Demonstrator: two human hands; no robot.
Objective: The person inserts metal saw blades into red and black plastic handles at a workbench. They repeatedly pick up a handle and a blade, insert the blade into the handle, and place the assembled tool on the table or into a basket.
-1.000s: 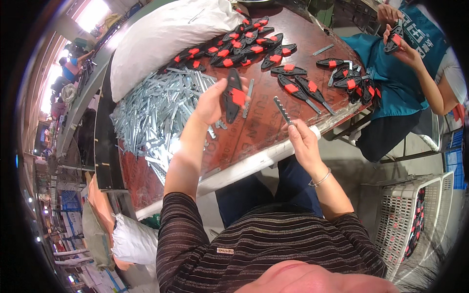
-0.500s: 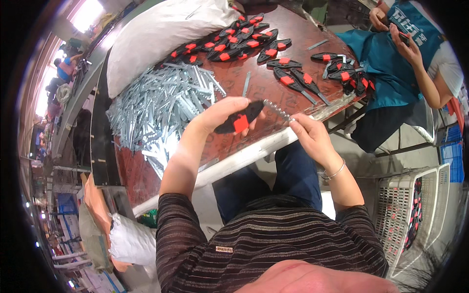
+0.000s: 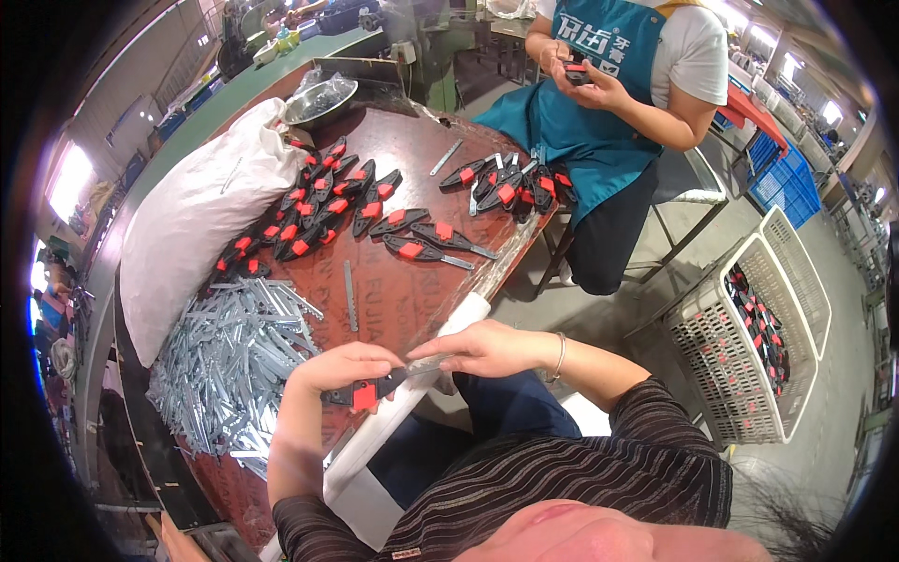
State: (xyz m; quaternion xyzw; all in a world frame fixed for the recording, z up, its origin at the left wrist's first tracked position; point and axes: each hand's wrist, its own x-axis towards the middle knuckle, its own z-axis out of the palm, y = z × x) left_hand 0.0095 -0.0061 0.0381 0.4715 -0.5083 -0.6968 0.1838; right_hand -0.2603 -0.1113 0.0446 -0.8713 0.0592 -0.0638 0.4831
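Observation:
Held in my left hand (image 3: 345, 367) is a black plastic tool body (image 3: 339, 395) with a red block (image 3: 364, 394) on it; its fingers wrap round the body and hide part of it. A narrow grey metal strip (image 3: 427, 365) sticks out of its right end. My right hand (image 3: 487, 347) has this strip between thumb and fingers, with the fingertips close to the tool body. Both hands are over the table's near edge. Beyond them a single loose metal strip (image 3: 351, 295) lies on the red-brown table (image 3: 389, 304).
A heap of metal strips (image 3: 234, 347) lies left, beside a white sack (image 3: 192, 225). Several black-and-red tool bodies (image 3: 323, 197) are piled behind. A co-worker in a teal apron (image 3: 599, 56) sits at far right, holding a similar piece. A white crate (image 3: 707, 361) stands right.
The head view has swung right, so the table appears farther left. My right hand has moved in along the strip, closer to the tool body; its fingers are straighter. My left hand keeps its hold.

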